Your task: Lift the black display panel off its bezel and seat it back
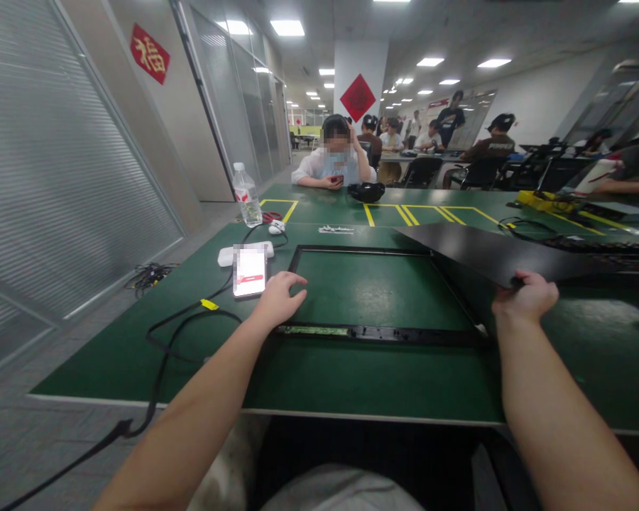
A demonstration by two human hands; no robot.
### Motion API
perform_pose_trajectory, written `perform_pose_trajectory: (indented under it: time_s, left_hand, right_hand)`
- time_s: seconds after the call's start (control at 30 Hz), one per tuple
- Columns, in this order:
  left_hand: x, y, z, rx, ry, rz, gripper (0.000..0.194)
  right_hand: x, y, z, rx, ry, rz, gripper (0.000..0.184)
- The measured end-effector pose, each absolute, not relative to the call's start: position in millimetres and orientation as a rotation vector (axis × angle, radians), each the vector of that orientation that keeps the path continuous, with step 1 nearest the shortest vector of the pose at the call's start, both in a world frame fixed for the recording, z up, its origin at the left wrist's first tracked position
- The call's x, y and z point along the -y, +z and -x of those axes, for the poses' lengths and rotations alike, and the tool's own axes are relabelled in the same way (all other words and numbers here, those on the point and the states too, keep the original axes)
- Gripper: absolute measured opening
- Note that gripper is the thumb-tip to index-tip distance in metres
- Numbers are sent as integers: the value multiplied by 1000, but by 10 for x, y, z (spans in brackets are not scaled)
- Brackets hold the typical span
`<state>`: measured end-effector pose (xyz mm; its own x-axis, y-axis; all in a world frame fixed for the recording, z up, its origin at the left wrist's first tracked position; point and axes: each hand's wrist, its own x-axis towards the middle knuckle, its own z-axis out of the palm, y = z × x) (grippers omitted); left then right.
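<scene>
My right hand [530, 294] grips the near edge of a thin, dark flat panel [479, 248], tilted above the right side of the table. A black rectangular frame [410, 333] lies flat on the green tabletop, with a green circuit strip [317, 331] set in its near bar. Over the frame's left side is my left hand [283, 298], fingers apart and holding nothing; whether it touches the frame I cannot tell. The panel covers part of the frame's far right corner. Just left of that hand stands a phone [250, 273] with a lit screen.
A white box-like object [226, 256] sits behind the phone. Black cables [165, 348] run over the table's left edge. A water bottle [248, 195] stands at the far left. Across the green table [351, 383], a person [333, 160] sits by a black pouch [366, 191].
</scene>
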<state>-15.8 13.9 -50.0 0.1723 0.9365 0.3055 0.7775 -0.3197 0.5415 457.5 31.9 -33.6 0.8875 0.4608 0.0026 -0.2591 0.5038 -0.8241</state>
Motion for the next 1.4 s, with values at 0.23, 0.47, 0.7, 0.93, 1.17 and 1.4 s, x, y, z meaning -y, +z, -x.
perform_pose_trajectory:
  time_s: [0.23,0.47,0.7,0.93,1.17,1.4]
  left_hand:
    - [-141,-506,158,-1636,858,-2191,28]
    - [-145,-515,154,-1617,878,-2182,26]
    - [-143,-508,146,-1621,858,-2187,26]
    - [-155,-546,147,-1627,846,-2195,27]
    - [-149,-557,152,-1625,840,-2190,27]
    - [-130,-542,146,-1631,809,-2193,27]
  right_hand:
    - [-350,-403,-4605,191,277,944,38]
    - [-342,-436,-4674,220,220,1018,39]
    - [-316,-384,-4607,151,343,1011,42]
    - [-317,-384,-4545,122,448,1076,42]
    - [-318,-382,-4467,91,585,1077,41]
    - [-377,-486,-4538,77,664,1070,43]
